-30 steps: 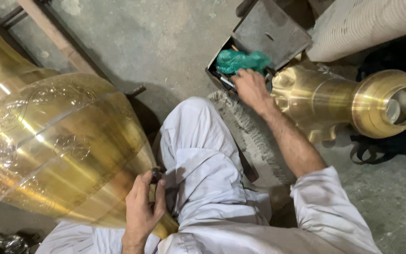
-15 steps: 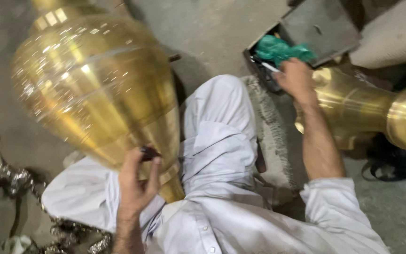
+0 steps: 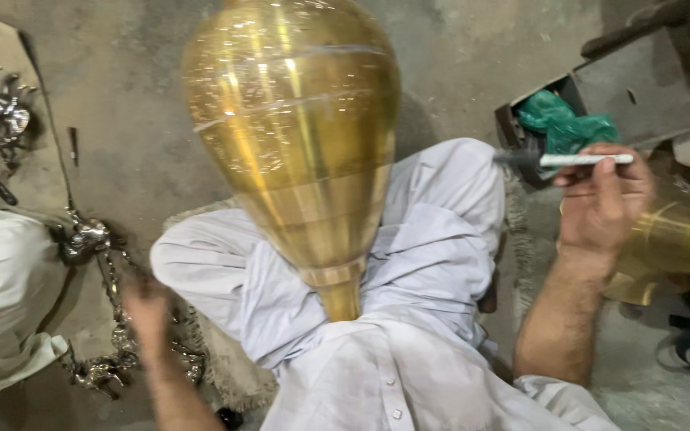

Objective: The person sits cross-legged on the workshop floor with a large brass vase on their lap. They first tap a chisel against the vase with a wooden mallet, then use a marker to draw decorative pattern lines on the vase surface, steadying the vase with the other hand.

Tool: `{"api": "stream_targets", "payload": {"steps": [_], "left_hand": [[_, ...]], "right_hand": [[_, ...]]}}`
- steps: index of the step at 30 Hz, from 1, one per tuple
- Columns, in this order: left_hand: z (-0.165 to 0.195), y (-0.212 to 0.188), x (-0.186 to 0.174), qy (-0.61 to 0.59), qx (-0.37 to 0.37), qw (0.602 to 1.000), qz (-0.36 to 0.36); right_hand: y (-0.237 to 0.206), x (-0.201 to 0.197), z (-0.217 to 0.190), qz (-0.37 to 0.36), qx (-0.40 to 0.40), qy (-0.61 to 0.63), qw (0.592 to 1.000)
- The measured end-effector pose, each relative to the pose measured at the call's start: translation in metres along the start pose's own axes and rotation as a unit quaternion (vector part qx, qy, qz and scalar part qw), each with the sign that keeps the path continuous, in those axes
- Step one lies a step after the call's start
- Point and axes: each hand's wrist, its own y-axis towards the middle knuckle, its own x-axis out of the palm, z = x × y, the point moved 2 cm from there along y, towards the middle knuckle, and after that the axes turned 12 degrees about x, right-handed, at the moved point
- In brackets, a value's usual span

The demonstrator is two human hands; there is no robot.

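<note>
Nearest the camera, white cloth (image 3: 409, 367): shirt front and bent knees, filling the lower middle, cut off by the bottom edge.

Low on the left, left hand (image 3: 149, 307), blurred, edges smeared; fingers not separable, so impossible to tell how far open or whether anything lies in it. Hangs above the floor beside the left knee, near a tangle of silvery metal pieces (image 3: 89, 239) with chain-like links trailing down. Detail of those pieces too dark and small to make out. More of the same kind at the upper left, partly cut by the frame edge.

Between the knees, large brass vessel (image 3: 297, 144), teardrop shaped, narrow neck wedged down into the cloth, broad end pointing away. Polished gold, fine scratches glinting, faint turned bands across the belly. Top clipped by the upper edge.

To the right, right hand (image 3: 604, 199), raised, fingers curled closed around a white marker (image 3: 576, 160) held level, dark tip pointing left. Thumb side hidden behind the knuckles.

Just behind that hand, a second brass piece (image 3: 680, 239), mostly hidden and cut off at the right.

Farther back, a dark metal box (image 3: 632, 88) with a green cloth (image 3: 565, 120) stuffed in its open end. Beyond, bare grey concrete floor (image 3: 113, 104).
</note>
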Motion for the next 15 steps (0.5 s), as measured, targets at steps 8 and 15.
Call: {"api": "stream_targets", "payload": {"steps": [8,15], "left_hand": [[0.000,-0.064,0.049,-0.114,-0.258,0.956,-0.083],[-0.029,-0.067,0.025,-0.300,-0.289,0.909,0.007]], "right_hand": [[-0.045,0.132,0.092,-0.080,0.189,0.055,0.977],[-0.065,0.179,0.103,-0.111,0.272,-0.042,0.955]]}}
